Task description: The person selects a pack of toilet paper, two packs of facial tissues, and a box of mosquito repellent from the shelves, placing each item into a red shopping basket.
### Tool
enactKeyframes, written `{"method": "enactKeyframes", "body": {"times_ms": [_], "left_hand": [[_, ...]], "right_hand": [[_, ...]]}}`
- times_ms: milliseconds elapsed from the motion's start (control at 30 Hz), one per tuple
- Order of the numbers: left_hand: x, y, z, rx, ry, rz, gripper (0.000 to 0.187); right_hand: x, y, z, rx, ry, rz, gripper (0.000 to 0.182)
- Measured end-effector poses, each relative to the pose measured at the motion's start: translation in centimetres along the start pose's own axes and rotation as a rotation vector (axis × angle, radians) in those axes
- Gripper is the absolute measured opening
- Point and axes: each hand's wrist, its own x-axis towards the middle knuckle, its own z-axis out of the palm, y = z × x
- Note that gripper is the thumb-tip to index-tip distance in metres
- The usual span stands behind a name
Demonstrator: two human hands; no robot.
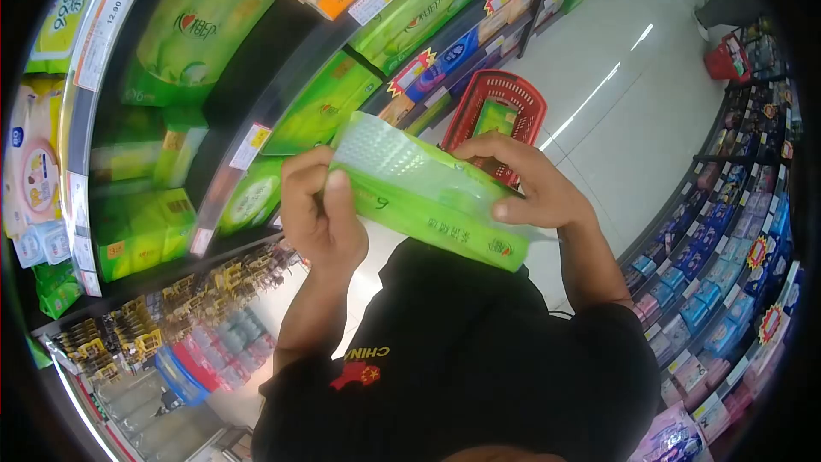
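Observation:
In front of my chest I hold a long green plastic-wrapped tissue pack [445, 214] by its two ends, tilted down to the right. My left hand [321, 214] is closed on its left end, with the thumb lying on the near face. At the right end, my right hand [534, 184] pinches the pack between thumb and fingers. Clear, dimpled plastic shows along its upper left part, and a "6" and printed characters run along the green side. What is inside the wrap I cannot make out.
Shelves on the left hold green tissue packs [201, 30] and price tags [107, 17]. A red shopping basket [537, 107] with a green pack inside stands on the floor beyond my hands. Shelves of small packs [705, 231] curve along the right. Another person's leg [723, 10] shows far right.

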Motion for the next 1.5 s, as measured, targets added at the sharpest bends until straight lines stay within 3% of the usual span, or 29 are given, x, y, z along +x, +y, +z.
{"method": "enactKeyframes", "body": {"times_ms": [167,200,300,400,567,700,833,933,1033,1233,1267,1367,1500], "left_hand": [[0.1,-2.2,-0.6,0.029,-0.058,0.036,0.006],[0.2,-2.9,-0.8,0.031,-0.074,0.054,0.006],[-0.2,-4.2,-1.3,0.042,-0.179,-0.029,0.006],[1.4,-6.6,-2.8,0.224,-0.359,0.142,0.005],[6.7,-11.7,-9.8,0.246,0.218,0.001,0.011],[8.8,-15.9,-10.3,0.308,0.082,-0.237,0.011],[9.1,-19.2,-9.8,0.242,0.043,-0.408,0.013],[9.5,-19.0,-8.2,0.443,0.120,-0.373,0.028],[9.7,-19.2,-7.5,0.558,0.153,-0.420,0.038],[9.3,-19.5,-7.1,0.832,0.127,-0.403,0.041],[9.2,-19.6,-7.0,0.872,0.134,-0.391,0.041],[9.1,-19.8,-6.8,0.904,0.151,-0.351,0.043],[8.7,-20.4,-7.8,0.902,0.217,-0.410,0.044]], "right_hand": [[1.5,0.2,2.2,-0.228,0.061,-0.125,0.037],[1.8,0.7,2.9,-0.189,0.091,-0.073,0.024],[2.1,2.6,4.7,-0.040,0.177,0.028,0.017],[1.5,4.0,5.6,0.062,0.348,0.189,0.016],[-0.3,9.4,4.8,0.018,0.760,0.501,0.019],[-2.4,14.9,2.3,-0.295,0.970,0.569,0.022],[-4.0,19.6,-1.9,-0.360,1.067,0.664,0.024],[-5.3,25.3,-5.6,-0.333,1.085,0.619,0.025],[-4.6,29.1,-8.0,-0.024,1.209,0.703,0.024],[-4.7,43.4,-7.0,0.338,1.121,0.928,0.025],[-5.3,46.7,-5.6,0.278,1.078,0.868,0.026],[-2.6,45.8,-4.4,0.335,0.984,1.027,0.030],[-2.3,54.5,-1.3,0.237,0.921,1.037,0.038]]}}
